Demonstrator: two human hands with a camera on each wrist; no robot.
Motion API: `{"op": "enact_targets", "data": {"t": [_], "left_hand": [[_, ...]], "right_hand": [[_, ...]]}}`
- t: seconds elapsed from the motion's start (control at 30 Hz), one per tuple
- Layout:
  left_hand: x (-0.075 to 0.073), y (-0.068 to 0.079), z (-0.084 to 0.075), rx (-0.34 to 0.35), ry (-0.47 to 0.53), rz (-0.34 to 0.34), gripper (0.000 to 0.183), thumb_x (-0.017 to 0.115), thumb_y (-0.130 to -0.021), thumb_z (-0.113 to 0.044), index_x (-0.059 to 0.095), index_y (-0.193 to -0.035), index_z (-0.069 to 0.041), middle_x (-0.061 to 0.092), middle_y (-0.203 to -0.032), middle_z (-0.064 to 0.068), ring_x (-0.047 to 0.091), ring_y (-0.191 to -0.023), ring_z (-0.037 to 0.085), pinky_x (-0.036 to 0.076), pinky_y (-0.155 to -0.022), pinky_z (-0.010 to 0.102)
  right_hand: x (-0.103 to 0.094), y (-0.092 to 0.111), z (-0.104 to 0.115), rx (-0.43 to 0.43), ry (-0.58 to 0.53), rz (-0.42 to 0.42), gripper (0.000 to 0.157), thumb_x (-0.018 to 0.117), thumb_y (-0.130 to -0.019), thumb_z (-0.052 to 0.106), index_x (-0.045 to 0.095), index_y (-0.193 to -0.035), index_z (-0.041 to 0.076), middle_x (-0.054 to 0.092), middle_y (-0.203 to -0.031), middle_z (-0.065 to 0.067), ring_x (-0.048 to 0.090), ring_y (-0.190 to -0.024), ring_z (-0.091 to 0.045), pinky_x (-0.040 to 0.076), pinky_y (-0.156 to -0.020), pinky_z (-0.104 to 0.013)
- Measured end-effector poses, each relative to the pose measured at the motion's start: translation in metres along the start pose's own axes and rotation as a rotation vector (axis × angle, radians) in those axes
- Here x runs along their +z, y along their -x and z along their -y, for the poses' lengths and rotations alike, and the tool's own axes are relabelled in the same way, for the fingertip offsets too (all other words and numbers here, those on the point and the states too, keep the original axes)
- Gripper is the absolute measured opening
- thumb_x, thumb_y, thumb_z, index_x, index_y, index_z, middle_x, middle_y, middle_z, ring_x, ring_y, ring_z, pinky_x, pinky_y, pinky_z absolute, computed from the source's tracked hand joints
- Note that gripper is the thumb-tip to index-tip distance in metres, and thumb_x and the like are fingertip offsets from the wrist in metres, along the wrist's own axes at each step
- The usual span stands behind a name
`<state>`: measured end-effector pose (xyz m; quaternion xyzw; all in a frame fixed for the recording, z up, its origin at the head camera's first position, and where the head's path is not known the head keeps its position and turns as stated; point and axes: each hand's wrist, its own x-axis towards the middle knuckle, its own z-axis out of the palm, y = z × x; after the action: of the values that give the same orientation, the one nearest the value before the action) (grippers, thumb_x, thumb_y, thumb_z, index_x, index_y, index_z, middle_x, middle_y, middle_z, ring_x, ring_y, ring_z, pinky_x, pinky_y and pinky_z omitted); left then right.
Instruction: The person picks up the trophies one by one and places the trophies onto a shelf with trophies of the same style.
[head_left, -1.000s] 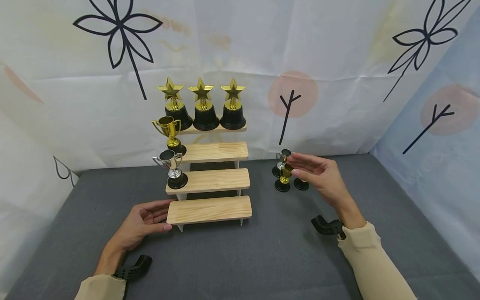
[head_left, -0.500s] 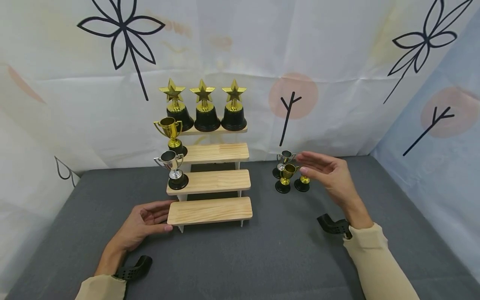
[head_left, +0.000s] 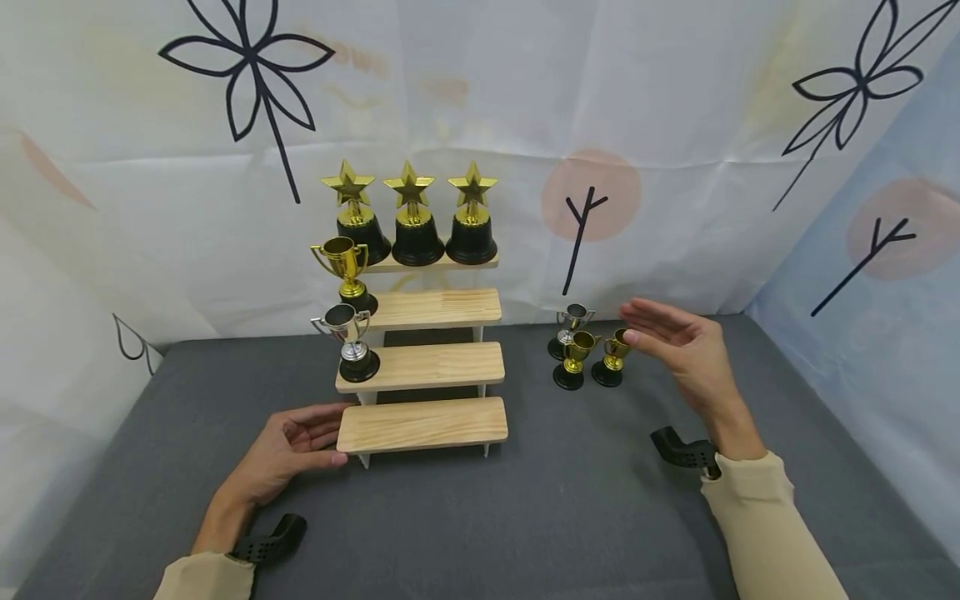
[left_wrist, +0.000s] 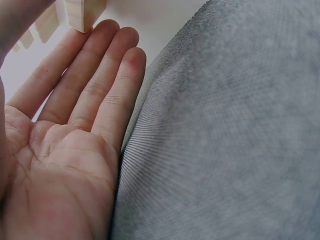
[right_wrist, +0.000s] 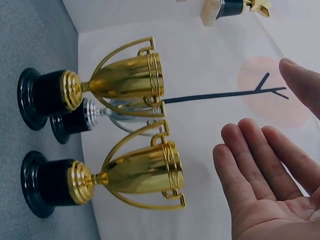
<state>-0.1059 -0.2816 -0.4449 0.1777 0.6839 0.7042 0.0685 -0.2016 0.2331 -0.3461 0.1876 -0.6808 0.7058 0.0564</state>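
My left hand (head_left: pixel 277 458) rests at the left end of the lowest step (head_left: pixel 422 423) of a wooden display stand. In the left wrist view its fingers (left_wrist: pixel 90 90) lie straight, tips right at a wooden edge (left_wrist: pixel 82 15). On the right, my right hand (head_left: pixel 693 354) hovers with nothing in it, thumb apart from nearly straight fingers. Just left of it stand two small gold trophy cups, the nearer-to-hand one (head_left: pixel 617 346) and its neighbour (head_left: pixel 579 348), both upright on black bases. A silver trophy cup (head_left: pixel 574 317) stands behind them, partly hidden in the right wrist view.
Three gold star trophies (head_left: pixel 411 212) line the top step. A larger gold cup (head_left: pixel 342 260) and a silver cup (head_left: pixel 345 325) stand at the left ends of the two steps below. Grey cloth (head_left: pixel 525 525) covers the table, and a printed white backdrop (head_left: pixel 675 125) rises behind.
My right hand has drawn away to the right from the small cups, uncovering the right-hand gold one. My left hand keeps its place at the stand.
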Motion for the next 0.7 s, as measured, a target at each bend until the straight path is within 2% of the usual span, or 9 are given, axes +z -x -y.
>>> {"op": "enact_targets", "data": {"t": [0.4,0.7], "left_hand": [[0.001,0.000,-0.001,0.003,0.007,0.006,0.066,0.072,-0.082,0.019,0.039,-0.138,0.026,0.065,-0.131,0.002,0.064,-0.119,0.017,0.055,-0.100,0.031],[0.000,0.000,0.001,0.003,-0.008,-0.005,0.066,0.073,-0.081,0.018,0.041,-0.139,0.024,0.065,-0.132,0.008,0.064,-0.120,0.018,0.055,-0.101,0.031]], "right_hand": [[-0.010,0.000,-0.002,0.008,0.010,-0.033,0.048,0.071,-0.089,-0.010,0.060,-0.136,-0.006,0.070,-0.126,-0.009,0.065,-0.118,-0.017,0.058,-0.094,-0.024],[-0.017,-0.001,-0.006,0.003,0.000,-0.048,0.051,0.072,-0.088,-0.011,0.058,-0.137,-0.007,0.069,-0.127,-0.009,0.065,-0.118,-0.017,0.058,-0.093,-0.025]]}}
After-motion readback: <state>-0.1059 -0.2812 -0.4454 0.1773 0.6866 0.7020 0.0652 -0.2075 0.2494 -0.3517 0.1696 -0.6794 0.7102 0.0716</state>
